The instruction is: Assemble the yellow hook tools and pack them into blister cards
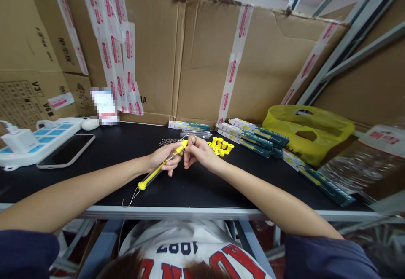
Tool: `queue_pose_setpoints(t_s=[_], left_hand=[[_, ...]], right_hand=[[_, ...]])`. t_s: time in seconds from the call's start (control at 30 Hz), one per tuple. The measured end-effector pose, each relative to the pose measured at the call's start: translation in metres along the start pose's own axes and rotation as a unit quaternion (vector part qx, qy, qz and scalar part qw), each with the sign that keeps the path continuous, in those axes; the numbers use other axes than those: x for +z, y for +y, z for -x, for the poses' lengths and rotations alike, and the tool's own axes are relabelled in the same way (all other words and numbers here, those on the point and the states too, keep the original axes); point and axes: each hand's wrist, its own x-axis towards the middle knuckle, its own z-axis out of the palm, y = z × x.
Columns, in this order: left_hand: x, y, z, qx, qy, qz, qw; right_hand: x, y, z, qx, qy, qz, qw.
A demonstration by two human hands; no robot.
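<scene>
A person sits at a black table (202, 186) walled in by taped cardboard sheets (205, 60), both bare forearms reaching forward to meet at the middle of the table. The left hand (164, 157) is closed around the upper part of a slim yellow spring scale (156, 173), a clear tube with yellow ends. It is held slanted just above the tabletop, and its wire hook (129, 201) hangs near the table's front edge. The right hand (200, 152) pinches the tube's top end with narrow fingertips, where a small metal ring (193, 138) shows just above the thumb. The work in hand looks like fitting or adjusting that ring end. Whatever follows there would call for the left hand to keep the tube steady while the right fingertips work finely. Just beyond the hands lie a heap of small yellow caps (221, 146) and a tangle of thin wire pieces (167, 142). Flat teal-and-white packets (253, 135) are stacked behind, with a crumpled yellow plastic bag (310, 133) to the right. Far left, a phone (68, 150) lies face up beside a white power strip (47, 138).
</scene>
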Motion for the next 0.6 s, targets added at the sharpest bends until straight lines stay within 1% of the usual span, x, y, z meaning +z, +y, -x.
queue_pose_setpoints(t_s=[0.17, 0.37, 0.47, 0.6], left_hand=[[-0.008, -0.003, -0.001, -0.012, -0.047, 0.036, 0.998], [-0.018, -0.005, 0.0, -0.043, -0.101, 0.073, 0.991], [-0.019, -0.006, 0.0, -0.041, -0.108, 0.071, 0.991], [-0.017, -0.004, 0.002, -0.044, -0.09, 0.064, 0.993]], right_hand=[[0.001, -0.003, 0.002, 0.003, -0.005, 0.006, 1.0], [0.0, -0.008, 0.005, -0.001, -0.048, -0.004, 0.999], [-0.002, -0.009, 0.005, 0.0, -0.058, -0.003, 0.998], [-0.01, -0.009, 0.002, -0.015, -0.07, 0.029, 0.997]])
